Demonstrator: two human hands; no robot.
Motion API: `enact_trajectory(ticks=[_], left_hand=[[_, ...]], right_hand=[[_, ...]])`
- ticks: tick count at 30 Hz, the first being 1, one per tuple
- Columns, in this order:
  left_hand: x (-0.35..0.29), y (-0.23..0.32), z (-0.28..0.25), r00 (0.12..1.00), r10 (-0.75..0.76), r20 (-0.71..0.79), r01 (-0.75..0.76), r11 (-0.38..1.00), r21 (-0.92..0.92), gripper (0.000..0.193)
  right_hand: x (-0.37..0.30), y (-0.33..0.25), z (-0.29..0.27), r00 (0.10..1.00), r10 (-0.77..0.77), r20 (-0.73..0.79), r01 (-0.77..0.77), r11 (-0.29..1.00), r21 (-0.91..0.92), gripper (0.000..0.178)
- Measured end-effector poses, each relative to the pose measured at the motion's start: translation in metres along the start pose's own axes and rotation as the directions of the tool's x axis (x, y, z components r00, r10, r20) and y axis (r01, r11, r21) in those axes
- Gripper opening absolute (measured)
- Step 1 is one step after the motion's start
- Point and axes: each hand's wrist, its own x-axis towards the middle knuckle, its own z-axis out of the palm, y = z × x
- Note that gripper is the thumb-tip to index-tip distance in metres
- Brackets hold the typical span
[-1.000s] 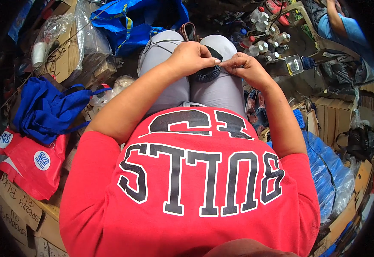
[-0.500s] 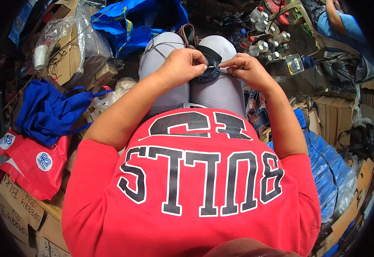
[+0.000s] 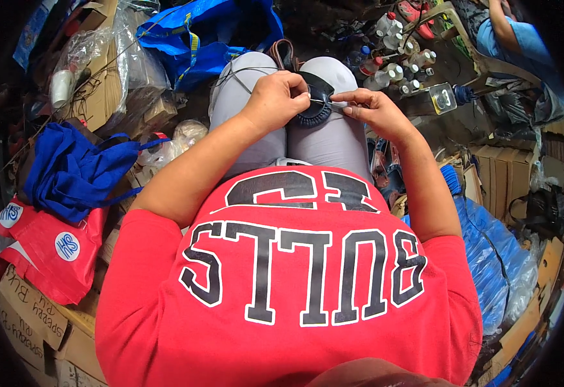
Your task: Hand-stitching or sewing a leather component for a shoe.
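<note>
A black shoe upper (image 3: 313, 115), with a puckered, gathered rim along its near edge, rests on my right thigh near the knee. My left hand (image 3: 278, 97) is closed in a pinch at its left side, thumb against forefinger. From those fingertips a thin, pale needle-like strand (image 3: 319, 101) runs across the black piece toward the right. My right hand (image 3: 373, 111) pinches at the right edge of the upper, forefinger pointing left and thumb beneath. What sits between its fingertips is too small to make out. A dark cord (image 3: 246, 69) loops over my left knee.
Several plastic bottles (image 3: 395, 71) stand beyond my right knee. A blue bag (image 3: 208, 39) lies past my left knee. To the left are a dark blue cloth bag (image 3: 79, 168), a red bag (image 3: 50, 251) and cardboard (image 3: 33, 306). Blue plastic sheeting (image 3: 482, 258) lies at right. Another person's arm (image 3: 505, 29) shows far right.
My right hand has shifted slightly down and right, its fingers now closer together. A longer stretch of the thin strand shows between my hands. The upper has tilted slightly.
</note>
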Motion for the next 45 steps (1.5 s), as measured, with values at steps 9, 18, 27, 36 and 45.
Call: enact_trajectory(ticks=[9, 18, 27, 36, 45], left_hand=[[-0.010, 0.000, -0.008, 0.991, -0.010, 0.137, 0.037, 0.980, -0.195, 0.023], [0.010, -0.007, 0.017, 0.974, -0.119, 0.191, 0.184, 0.910, -0.371, 0.014], [0.008, -0.009, -0.001, 0.974, 0.226, -0.013, -0.226, 0.974, 0.001, 0.011], [0.006, 0.013, 0.000, 0.975, 0.078, 0.210, -0.107, 0.985, 0.132, 0.012], [0.016, 0.016, -0.006, 0.895, 0.293, 0.337, -0.386, 0.887, 0.254, 0.008]], right_hand=[[0.003, 0.004, 0.000, 0.998, 0.048, 0.029, -0.051, 0.995, 0.087, 0.031], [0.012, 0.001, 0.015, 0.996, 0.038, -0.079, -0.025, 0.986, 0.164, 0.021], [0.015, 0.010, -0.003, 0.984, -0.136, -0.118, 0.128, 0.989, -0.074, 0.009], [-0.011, 0.023, -0.011, 0.979, -0.099, -0.180, 0.046, 0.960, -0.276, 0.012], [-0.001, -0.021, -0.043, 0.856, -0.437, -0.278, 0.238, 0.809, -0.538, 0.016]])
